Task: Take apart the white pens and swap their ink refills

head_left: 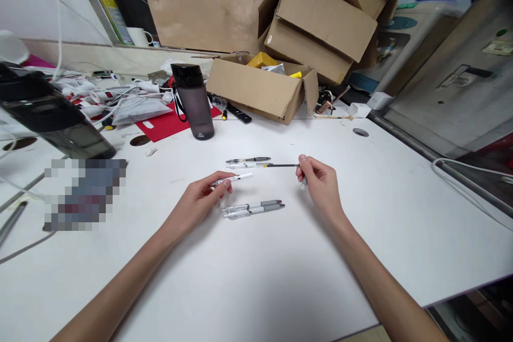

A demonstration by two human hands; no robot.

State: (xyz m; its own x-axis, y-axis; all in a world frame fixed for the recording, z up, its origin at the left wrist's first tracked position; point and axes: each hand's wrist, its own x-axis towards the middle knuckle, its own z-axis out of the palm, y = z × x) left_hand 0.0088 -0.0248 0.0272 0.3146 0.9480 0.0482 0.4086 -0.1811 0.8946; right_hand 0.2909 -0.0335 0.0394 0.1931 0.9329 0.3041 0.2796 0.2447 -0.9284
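Observation:
My left hand [204, 189] is closed around a white pen barrel [242, 177] that points to the right, just above the table. My right hand [320, 177] has thumb and fingers pinched together; a small grey and clear pen part [303, 184] pokes out below them. A thin dark refill [284, 165] runs from a clear-and-white pen [244, 166] to my right fingertips. Whether the fingers grip its end, I cannot tell. Behind it lies a dark pen [248, 160]. Nearer to me, two grey-and-white pens [254, 209] lie side by side.
A dark bottle [194, 101] stands behind my left hand, beside a red folder [164, 123]. An open cardboard box [256, 91] and a remote [239, 113] are at the back. Another bottle [52, 117], a pixelated object [86, 195] and cables are on the left.

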